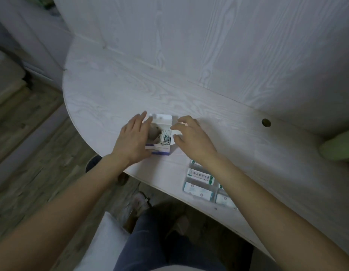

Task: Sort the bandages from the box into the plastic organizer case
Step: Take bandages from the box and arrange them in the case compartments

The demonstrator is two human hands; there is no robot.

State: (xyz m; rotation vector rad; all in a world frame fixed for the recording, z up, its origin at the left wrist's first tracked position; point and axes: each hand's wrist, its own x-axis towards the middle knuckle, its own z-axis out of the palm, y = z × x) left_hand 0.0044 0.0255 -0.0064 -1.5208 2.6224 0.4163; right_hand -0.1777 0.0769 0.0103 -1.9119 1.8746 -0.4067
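Open box (160, 137) stands between both grips: left hand (133, 139) clasps its side, right hand (191, 137) pinches its flap

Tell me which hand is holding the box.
The left hand holds the box at its side; the right hand hovers at the open flap, fingers curled.
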